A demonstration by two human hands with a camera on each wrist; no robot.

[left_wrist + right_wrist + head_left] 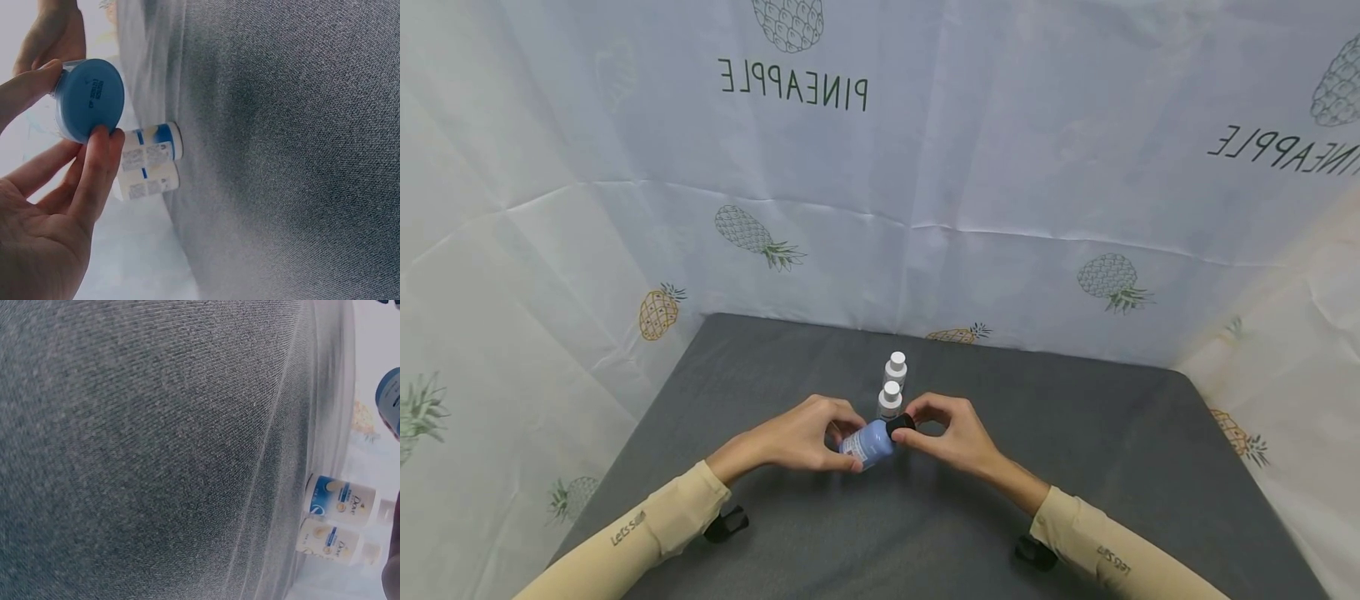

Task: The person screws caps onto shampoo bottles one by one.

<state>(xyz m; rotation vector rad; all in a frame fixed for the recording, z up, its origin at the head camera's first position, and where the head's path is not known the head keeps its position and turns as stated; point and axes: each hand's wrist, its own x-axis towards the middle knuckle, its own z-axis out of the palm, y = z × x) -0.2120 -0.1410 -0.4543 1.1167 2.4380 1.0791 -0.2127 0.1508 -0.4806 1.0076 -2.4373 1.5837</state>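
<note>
A blue bottle with a black cap (900, 426) is held tilted above the grey table, its cap end to the right. My left hand (811, 435) grips the blue bottle (868, 443) around its body, thumb on the near side. In the left wrist view the bottle's round blue base (94, 100) faces the camera, with fingertips at its edge and small print on it. My right hand (953, 432) pinches the black cap between thumb and fingers. Only a bit of a right-hand finger (392, 569) shows in the right wrist view.
Two white Dove bottles stand upright just behind the hands, the nearer bottle (890, 402) in front of the farther bottle (896, 367). The dark grey tabletop (1075, 433) reaches back to a white pineapple-print curtain (880, 275).
</note>
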